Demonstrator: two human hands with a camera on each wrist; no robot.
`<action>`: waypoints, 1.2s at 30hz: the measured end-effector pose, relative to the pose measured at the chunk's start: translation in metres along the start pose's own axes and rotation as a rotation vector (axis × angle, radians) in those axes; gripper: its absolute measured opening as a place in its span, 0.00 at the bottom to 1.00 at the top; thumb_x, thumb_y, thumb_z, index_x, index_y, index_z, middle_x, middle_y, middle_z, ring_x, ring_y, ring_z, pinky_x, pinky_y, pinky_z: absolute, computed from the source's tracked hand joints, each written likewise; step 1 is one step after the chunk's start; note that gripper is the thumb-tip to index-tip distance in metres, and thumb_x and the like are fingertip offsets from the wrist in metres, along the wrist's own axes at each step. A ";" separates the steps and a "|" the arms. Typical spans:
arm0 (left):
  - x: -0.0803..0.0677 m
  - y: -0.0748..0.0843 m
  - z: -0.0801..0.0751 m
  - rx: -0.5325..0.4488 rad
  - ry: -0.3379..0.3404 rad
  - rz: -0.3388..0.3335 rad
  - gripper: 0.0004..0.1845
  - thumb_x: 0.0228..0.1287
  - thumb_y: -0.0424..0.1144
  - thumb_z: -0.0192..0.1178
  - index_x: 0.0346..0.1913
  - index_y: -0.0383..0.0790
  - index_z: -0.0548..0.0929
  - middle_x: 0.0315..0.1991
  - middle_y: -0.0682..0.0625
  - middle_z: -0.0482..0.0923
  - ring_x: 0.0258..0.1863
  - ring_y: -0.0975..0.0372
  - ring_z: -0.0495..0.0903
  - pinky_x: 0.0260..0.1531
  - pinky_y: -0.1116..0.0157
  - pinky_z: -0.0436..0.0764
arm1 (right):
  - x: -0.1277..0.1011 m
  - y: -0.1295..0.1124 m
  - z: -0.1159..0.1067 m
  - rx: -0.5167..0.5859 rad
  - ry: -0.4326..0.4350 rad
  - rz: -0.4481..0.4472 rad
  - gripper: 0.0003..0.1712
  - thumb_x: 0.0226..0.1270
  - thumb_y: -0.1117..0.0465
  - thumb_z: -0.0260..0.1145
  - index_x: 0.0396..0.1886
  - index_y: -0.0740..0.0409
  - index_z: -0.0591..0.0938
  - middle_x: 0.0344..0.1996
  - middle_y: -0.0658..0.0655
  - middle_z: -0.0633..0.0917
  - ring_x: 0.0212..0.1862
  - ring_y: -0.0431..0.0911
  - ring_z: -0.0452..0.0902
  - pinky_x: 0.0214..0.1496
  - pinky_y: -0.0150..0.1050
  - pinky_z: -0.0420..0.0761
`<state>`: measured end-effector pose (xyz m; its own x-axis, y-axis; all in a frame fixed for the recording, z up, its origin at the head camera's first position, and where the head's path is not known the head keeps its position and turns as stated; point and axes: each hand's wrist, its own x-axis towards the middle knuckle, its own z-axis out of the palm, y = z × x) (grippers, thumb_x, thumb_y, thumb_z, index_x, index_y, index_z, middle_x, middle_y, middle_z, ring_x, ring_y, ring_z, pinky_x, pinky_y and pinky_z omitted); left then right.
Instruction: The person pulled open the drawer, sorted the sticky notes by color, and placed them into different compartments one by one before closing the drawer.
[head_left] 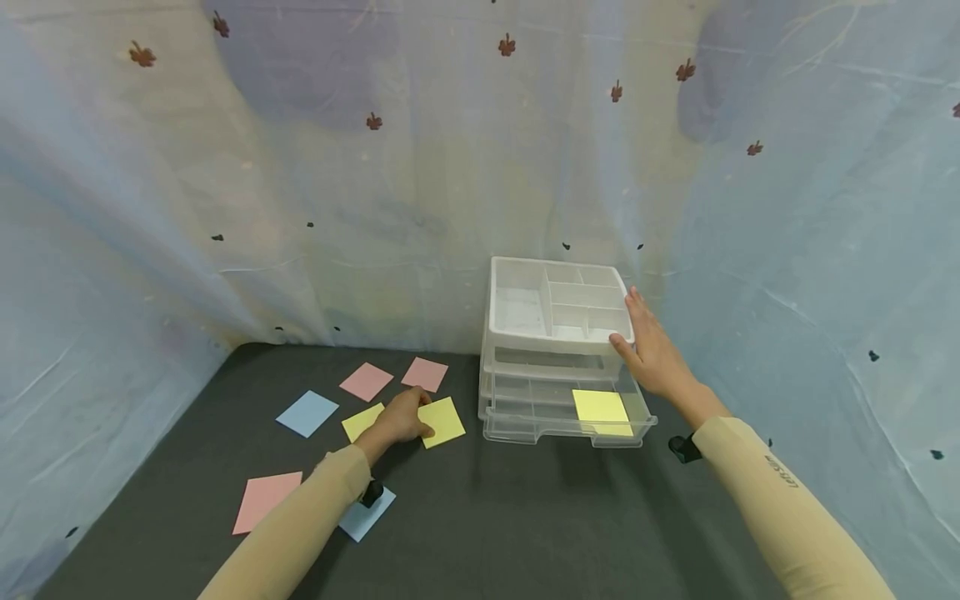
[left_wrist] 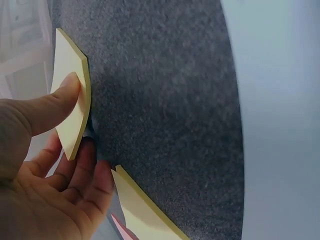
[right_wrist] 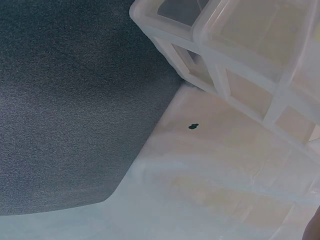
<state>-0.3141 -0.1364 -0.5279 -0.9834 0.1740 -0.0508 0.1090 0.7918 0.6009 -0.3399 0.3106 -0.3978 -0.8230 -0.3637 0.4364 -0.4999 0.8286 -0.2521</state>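
Observation:
My left hand (head_left: 403,417) pinches a yellow sticky note pad (head_left: 442,422), thumb on its face and fingers behind it. In the left wrist view the pad (left_wrist: 70,95) is tilted off the dark tabletop. Another yellow pad (head_left: 360,423) lies partly hidden behind that hand. My right hand (head_left: 654,350) rests against the right rim of a white drawer organizer (head_left: 555,343), its fingers extended. A clear drawer (head_left: 525,425) is pulled out from the organizer, with a yellow sticky note pad (head_left: 602,411) in its right part.
Two pink pads (head_left: 367,382) and a blue pad (head_left: 307,413) lie beyond the left hand. A larger pink pad (head_left: 264,500) and a blue pad (head_left: 367,515) are nearer, partly behind the left arm. A patterned curtain (head_left: 420,183) hangs around the black table (head_left: 510,525).

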 end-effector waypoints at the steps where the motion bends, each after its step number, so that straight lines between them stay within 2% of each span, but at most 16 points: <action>1: 0.000 0.000 0.001 -0.002 0.009 0.003 0.27 0.53 0.31 0.80 0.54 0.31 0.79 0.53 0.37 0.82 0.53 0.46 0.81 0.60 0.45 0.78 | 0.000 0.000 0.000 0.001 0.002 0.000 0.47 0.84 0.39 0.48 0.85 0.64 0.44 0.85 0.63 0.42 0.84 0.60 0.37 0.80 0.66 0.48; 8: -0.004 0.001 0.000 -0.047 0.088 0.057 0.19 0.58 0.27 0.73 0.53 0.30 0.82 0.48 0.39 0.84 0.50 0.47 0.82 0.57 0.46 0.80 | -0.001 0.003 0.002 0.004 0.003 0.005 0.48 0.84 0.39 0.48 0.85 0.63 0.43 0.85 0.63 0.42 0.84 0.61 0.38 0.80 0.67 0.47; 16: -0.009 -0.002 -0.001 -0.153 0.126 0.070 0.15 0.65 0.24 0.64 0.54 0.31 0.83 0.52 0.37 0.84 0.55 0.43 0.82 0.58 0.44 0.80 | -0.001 0.004 0.003 -0.001 0.004 0.000 0.48 0.84 0.39 0.48 0.85 0.63 0.43 0.85 0.63 0.42 0.84 0.59 0.37 0.80 0.66 0.47; 23: -0.016 -0.001 -0.001 -0.214 0.172 0.068 0.14 0.65 0.24 0.63 0.53 0.33 0.85 0.50 0.40 0.84 0.45 0.50 0.81 0.51 0.48 0.81 | 0.000 0.003 0.002 0.002 -0.001 0.003 0.48 0.84 0.39 0.49 0.85 0.63 0.43 0.85 0.63 0.42 0.84 0.60 0.37 0.80 0.66 0.47; 30: -0.022 0.000 0.001 -0.256 0.214 0.072 0.14 0.66 0.23 0.63 0.52 0.34 0.86 0.50 0.40 0.84 0.46 0.51 0.81 0.52 0.48 0.81 | 0.001 0.003 0.002 0.012 0.007 -0.015 0.47 0.85 0.40 0.48 0.85 0.64 0.43 0.85 0.63 0.42 0.84 0.60 0.37 0.80 0.66 0.47; 36: -0.026 0.000 0.004 -0.294 0.246 0.080 0.14 0.65 0.23 0.63 0.52 0.36 0.86 0.49 0.41 0.85 0.42 0.54 0.79 0.47 0.52 0.80 | 0.000 0.003 0.002 0.007 0.004 -0.001 0.48 0.84 0.39 0.49 0.85 0.63 0.43 0.85 0.63 0.42 0.84 0.61 0.38 0.80 0.65 0.46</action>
<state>-0.2875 -0.1381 -0.5297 -0.9828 0.0541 0.1768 0.1755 0.5735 0.8002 -0.3425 0.3124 -0.4007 -0.8213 -0.3633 0.4398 -0.5029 0.8251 -0.2576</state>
